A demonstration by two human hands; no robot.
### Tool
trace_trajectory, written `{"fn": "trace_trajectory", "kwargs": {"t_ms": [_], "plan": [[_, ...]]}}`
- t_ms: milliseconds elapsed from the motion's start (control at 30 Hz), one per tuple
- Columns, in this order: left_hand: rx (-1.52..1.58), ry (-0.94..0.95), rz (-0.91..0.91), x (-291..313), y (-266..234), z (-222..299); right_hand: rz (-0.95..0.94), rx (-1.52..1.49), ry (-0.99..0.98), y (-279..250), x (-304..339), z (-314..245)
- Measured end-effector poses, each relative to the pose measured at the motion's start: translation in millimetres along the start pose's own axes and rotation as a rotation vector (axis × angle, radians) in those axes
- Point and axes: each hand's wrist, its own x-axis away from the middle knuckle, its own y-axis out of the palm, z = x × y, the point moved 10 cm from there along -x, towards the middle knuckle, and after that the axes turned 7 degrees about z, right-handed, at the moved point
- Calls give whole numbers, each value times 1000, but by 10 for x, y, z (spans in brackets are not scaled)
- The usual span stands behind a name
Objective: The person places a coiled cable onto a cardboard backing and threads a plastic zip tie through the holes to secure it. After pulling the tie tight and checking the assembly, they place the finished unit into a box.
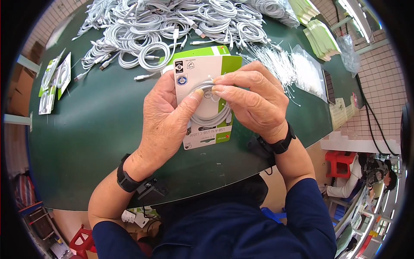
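My left hand [161,116] is closed on a white and green backing card [183,67], its thumb pressing a coiled white USB cable [210,122] against the card's face. The card is upside down to me and slightly tilted. At the top of the coil, my right hand [261,97] pinches a thin white cable tie [210,78] between thumb and forefinger. Its tip pokes out above the fingers; most of it is hidden. Behind the held card, more green and white cards [194,52] lie on the table.
A large heap of coiled white cables [142,34] covers the far side of the green table [103,142]. Loose cable ties [276,64] and a clear bag of ties [308,73] lie at right, near stacked cards [321,39]. Carded cables [54,82] sit at left. A person [373,172] is at far right.
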Motion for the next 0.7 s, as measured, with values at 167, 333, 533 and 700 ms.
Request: {"fn": "trace_trajectory", "kwargs": {"t_ms": [167,333,533,700], "plan": [[-41,19,-18,28,34,23,45,-2,64,-15,-3,76],[-97,11,-12,19,0,-38,-12,-30,105,43,-10,153],[-156,6,42,11,-59,-65,-100,-4,59,98,-9,41],[-158,33,51,33,-71,-25,-88,19,57,81,-17,-16]]}}
